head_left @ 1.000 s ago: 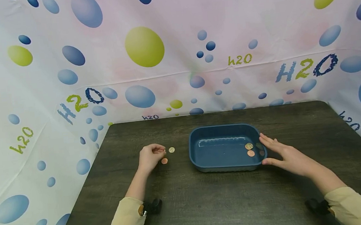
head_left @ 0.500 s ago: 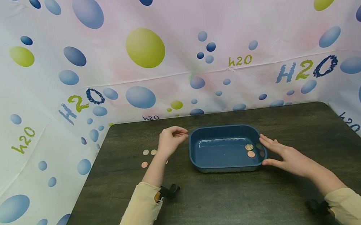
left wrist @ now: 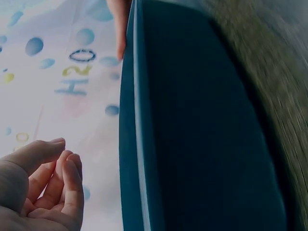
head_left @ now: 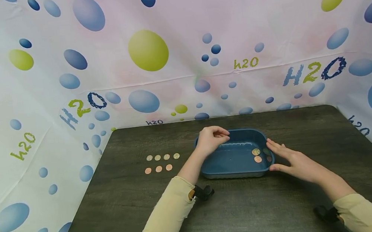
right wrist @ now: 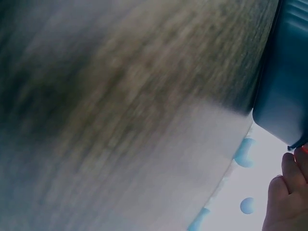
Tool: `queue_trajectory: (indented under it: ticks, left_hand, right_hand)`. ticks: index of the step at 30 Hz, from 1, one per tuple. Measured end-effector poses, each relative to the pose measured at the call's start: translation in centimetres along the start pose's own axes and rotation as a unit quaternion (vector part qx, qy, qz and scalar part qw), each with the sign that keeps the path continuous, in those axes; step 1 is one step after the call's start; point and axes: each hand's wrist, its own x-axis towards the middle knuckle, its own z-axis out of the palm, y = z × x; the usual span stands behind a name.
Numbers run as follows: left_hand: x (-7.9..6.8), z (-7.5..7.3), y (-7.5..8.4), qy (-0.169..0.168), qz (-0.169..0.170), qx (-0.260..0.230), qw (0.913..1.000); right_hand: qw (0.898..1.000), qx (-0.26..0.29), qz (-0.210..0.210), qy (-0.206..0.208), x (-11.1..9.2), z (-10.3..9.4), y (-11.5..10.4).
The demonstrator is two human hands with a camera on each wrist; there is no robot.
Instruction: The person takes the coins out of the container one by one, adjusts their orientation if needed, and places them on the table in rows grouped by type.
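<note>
My left hand [head_left: 211,140] hangs over the left part of a blue rectangular tray [head_left: 230,175], its fingers loosely curled and nothing visible between them; in the left wrist view the thumb and fingertips [left wrist: 58,141] come close together. With straight, spread fingers, my right hand [head_left: 294,161] touches the tray's right end. Inside the tray near that end lie a gold-coloured coin [head_left: 256,152] and a copper-coloured coin [head_left: 258,159]. On the table left of the tray are two rows: several gold-coloured coins [head_left: 157,158] behind, and three copper-coloured coins [head_left: 159,169] in front.
The dark wood-grain table [head_left: 248,207] carries the tray and the coins. Behind it and along its sides hangs a white sheet [head_left: 169,16] with blue and green dots and H2O lettering. A dark camera mount [head_left: 203,192] sits on the left wrist.
My left hand has left the rows of coins and moved right to above the tray, uncovering the coins it hid. The right hand and tray have stayed in place.
</note>
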Motion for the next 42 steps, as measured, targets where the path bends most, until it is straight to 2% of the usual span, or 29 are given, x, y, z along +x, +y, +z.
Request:
queue_trajectory:
  ticks: [5,10,19,25,29,34,38,42]
  left_hand:
    - [1.0,2.4,0.7,-0.027,0.001,-0.014,0.9995]
    - [1.8,4.2,0.7,-0.038,-0.019,-0.025,0.9988]
    - [2.7,7.5,0.2,-0.021,-0.062,-0.032,0.9974]
    - [3.0,9.5,0.6,-0.009,-0.090,0.005,0.9959]
    - [3.4,10.4,0.5,-0.020,-0.101,0.029,0.9942]
    - [3.8,11.2,-0.1,-0.051,-0.105,0.047,0.9920]
    - [4.0,11.4,-0.6,-0.069,-0.114,0.055,0.9895]
    - [4.2,11.5,-1.1,-0.084,-0.118,0.086,0.9858]
  right_hand:
    - [1.000,0.003,0.000,-0.002,0.1,0.0,0.0]
    - [1.000,0.002,-0.003,-0.005,0.2,0.1,-0.2]
    - [1.000,0.003,-0.005,-0.006,0.2,-0.1,-0.1]
    - [1.000,0.003,-0.007,-0.001,0.2,0.0,0.0]
    - [1.000,0.005,-0.008,-0.001,0.1,0.0,0.1]
    - [1.000,0.011,-0.009,-0.002,-0.1,0.1,0.1]
    - [1.000,0.014,-0.008,-0.003,-0.1,0.0,0.1]
    - [1.000,0.011,-0.011,-0.003,0.0,-0.1,0.0]
